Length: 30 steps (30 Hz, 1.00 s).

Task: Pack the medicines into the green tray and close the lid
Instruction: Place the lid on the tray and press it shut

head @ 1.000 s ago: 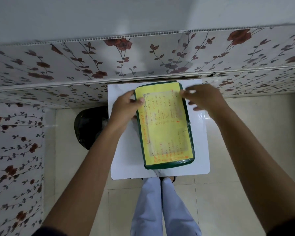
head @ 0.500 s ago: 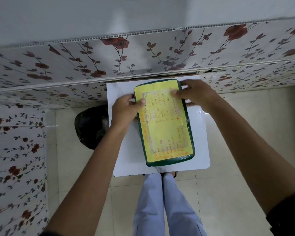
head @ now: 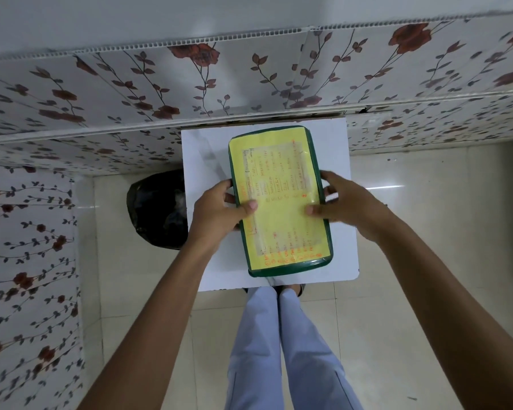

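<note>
The green tray lies on a small white table, its lid down. A yellow handwritten sheet taped on top covers most of the lid. My left hand grips the tray's left edge at mid-length, thumb on the yellow sheet. On the opposite edge my right hand holds the tray the same way, thumb pressed on the lid. No medicines are visible; the tray's inside is hidden by the lid.
A black bin bag sits on the floor left of the table. Floral wall panels rise behind the table and along the left side. My legs in light trousers stand at the table's near edge, on a cream tiled floor.
Both hands have slid from the tray's far corners toward me to its middle, and now clasp the sides with thumbs on the lid. The tray has stayed on the table.
</note>
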{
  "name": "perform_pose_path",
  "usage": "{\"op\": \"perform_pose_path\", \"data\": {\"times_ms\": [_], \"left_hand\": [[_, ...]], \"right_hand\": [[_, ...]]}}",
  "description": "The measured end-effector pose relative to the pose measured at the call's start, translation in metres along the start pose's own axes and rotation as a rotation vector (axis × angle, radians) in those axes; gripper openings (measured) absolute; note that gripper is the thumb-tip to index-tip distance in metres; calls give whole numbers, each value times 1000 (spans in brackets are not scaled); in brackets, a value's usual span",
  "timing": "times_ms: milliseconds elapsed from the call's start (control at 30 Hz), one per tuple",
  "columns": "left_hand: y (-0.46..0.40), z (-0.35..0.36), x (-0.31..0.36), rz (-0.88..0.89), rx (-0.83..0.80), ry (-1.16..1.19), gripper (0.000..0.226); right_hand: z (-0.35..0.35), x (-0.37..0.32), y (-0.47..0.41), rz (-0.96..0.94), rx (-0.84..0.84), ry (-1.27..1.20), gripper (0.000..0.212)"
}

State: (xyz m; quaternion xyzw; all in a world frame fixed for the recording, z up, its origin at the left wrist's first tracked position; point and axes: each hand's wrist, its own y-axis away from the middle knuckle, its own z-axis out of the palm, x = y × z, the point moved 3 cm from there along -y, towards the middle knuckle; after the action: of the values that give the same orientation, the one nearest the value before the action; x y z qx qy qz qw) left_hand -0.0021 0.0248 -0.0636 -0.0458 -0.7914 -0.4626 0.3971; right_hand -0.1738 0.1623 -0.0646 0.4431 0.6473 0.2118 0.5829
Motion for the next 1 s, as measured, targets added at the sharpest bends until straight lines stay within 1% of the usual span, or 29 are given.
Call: {"op": "perform_pose_path", "data": {"times_ms": [33, 67, 100, 167, 233, 300, 400, 433, 500, 533, 600, 700, 833, 1000], "left_hand": [[1, 0, -3, -52, -58, -8, 53], [4, 1, -7, -78, -100, -46, 64], [9, 4, -12, -77, -122, -88, 70], [16, 10, -18, -41, -89, -137, 67], [18, 13, -22, -4, -23, -136, 60], [21, 16, -21, 27, 5, -146, 57], [28, 15, -26, 36, 45, -149, 60], [32, 15, -29, 27, 40, -146, 62], [42, 20, -40, -15, -22, -145, 71], [46, 23, -44, -31, -51, -145, 76], [53, 29, -51, -32, -46, -136, 79], [54, 32, -55, -25, 9, -120, 78], [53, 34, -59, -15, 19, -134, 74], [40, 30, -57, -17, -30, -166, 74]], "right_hand": [[3, 6, 7, 12, -43, 7, 73], [7, 14, 14, 15, -45, 19, 75], [10, 21, 19, 8, -9, 27, 72], [15, 30, 25, -31, 98, 41, 63], [17, 33, 25, -65, 160, 35, 59], [18, 34, 25, -82, 181, 15, 57], [18, 34, 28, -88, 151, 101, 58], [19, 35, 30, -70, 115, 134, 61], [23, 41, 37, -35, 44, 167, 69], [25, 46, 40, -32, 43, 174, 71], [29, 56, 46, -56, 108, 153, 70], [35, 63, 49, -81, 190, 56, 65], [39, 65, 49, -79, 211, 49, 62], [45, 65, 53, -69, 233, 24, 61]]}}
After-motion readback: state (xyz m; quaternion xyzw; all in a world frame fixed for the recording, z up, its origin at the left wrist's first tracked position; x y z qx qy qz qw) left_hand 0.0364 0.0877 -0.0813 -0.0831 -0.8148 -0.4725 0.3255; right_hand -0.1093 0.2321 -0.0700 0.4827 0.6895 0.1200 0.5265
